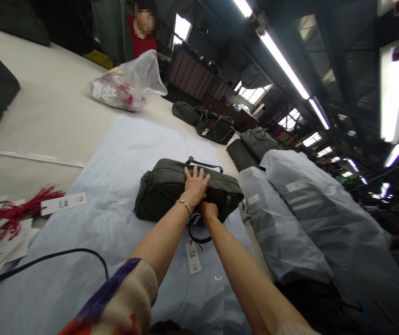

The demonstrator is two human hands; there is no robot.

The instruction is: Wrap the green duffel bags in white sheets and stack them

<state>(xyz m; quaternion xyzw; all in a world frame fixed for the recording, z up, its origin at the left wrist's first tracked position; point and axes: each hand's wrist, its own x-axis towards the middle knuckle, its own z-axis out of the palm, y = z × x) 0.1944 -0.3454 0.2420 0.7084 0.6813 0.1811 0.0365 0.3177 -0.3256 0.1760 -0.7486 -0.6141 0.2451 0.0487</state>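
A dark olive bag (164, 186) with carry handles lies on a sheet of thin translucent plastic (115, 177) on the table. My left hand (195, 186), with a bracelet at the wrist, rests on the bag's top with fingers spread. Against the near side of the bag is my right hand (209, 210), its fingers curled by the handle (199, 240); what they hold is hidden. A white hang tag (193, 258) on a red string hangs from the handle onto the plastic.
White tags with red cords (14, 214) and a black strap (63, 253) lie at left. Behind are a clear bag of tags (125, 83) and more olive bags (215, 125). Plastic-wrapped bags (290, 218) line the right. A person in red (139, 39) is across the table.
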